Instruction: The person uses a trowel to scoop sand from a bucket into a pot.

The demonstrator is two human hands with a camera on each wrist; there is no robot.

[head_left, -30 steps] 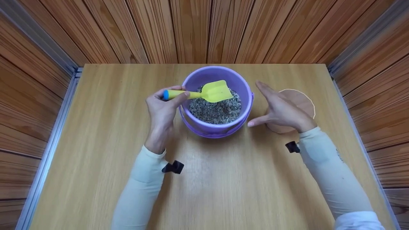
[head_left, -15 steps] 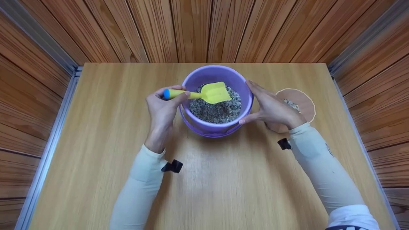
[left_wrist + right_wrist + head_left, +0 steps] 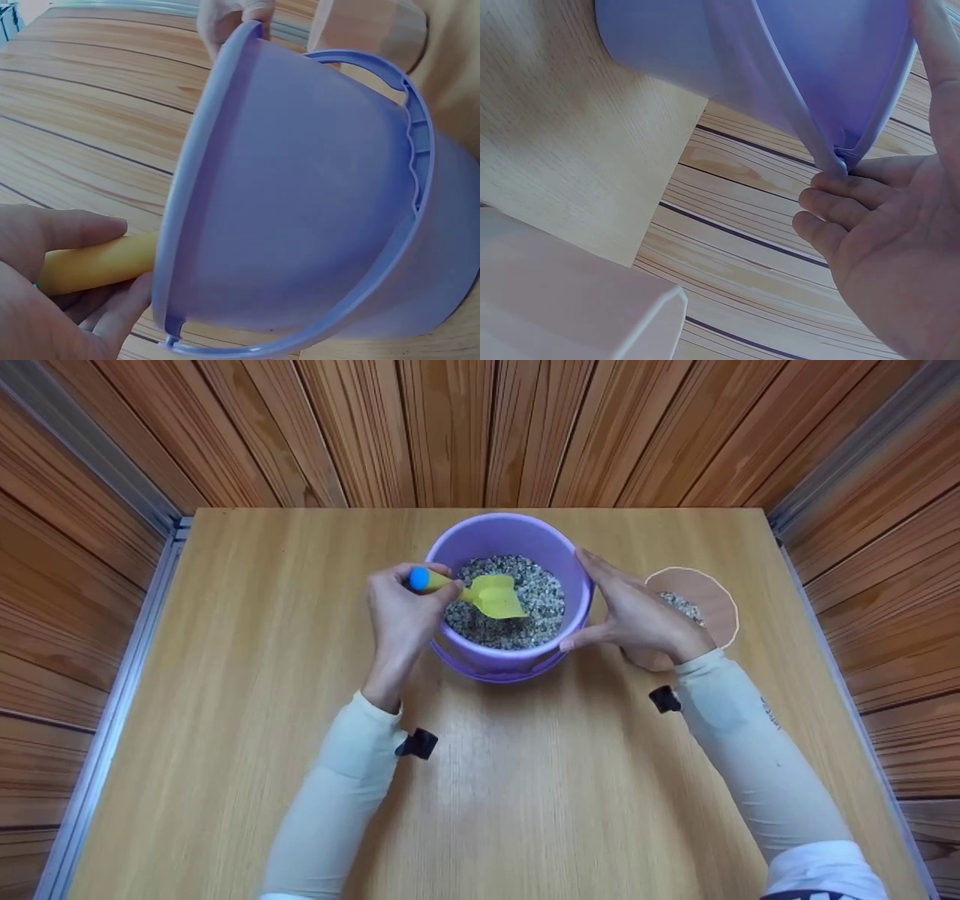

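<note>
A purple bucket (image 3: pixel 501 666) stands at the back middle of the table, partly filled with grey gravel (image 3: pixel 546 604). My left hand (image 3: pixel 405 619) pinches the yellow handle of a toy shovel (image 3: pixel 495 596) over the bucket's left rim. The shovel's blade is inside the bucket, tipped down close to the gravel. In the left wrist view thumb and fingers wrap the handle (image 3: pixel 105 264), while the bucket's wall hides the blade. My right hand (image 3: pixel 637 611) lies spread along the bucket's right side, its fingertips (image 3: pixel 825 184) touching the rim and its thumb toward the front.
Right of the bucket stands a pinkish-brown cup (image 3: pixel 716 604) with some gravel in it, partly behind my right hand. The bucket's handle (image 3: pixel 421 150) hangs down at its front. Wood-panelled walls (image 3: pixel 450 435) border the table (image 3: pixel 480 780) at back and sides.
My right hand has moved left from beside the cup onto the bucket's right side. My left hand has shifted right, and the shovel's blade has tipped down into the bucket.
</note>
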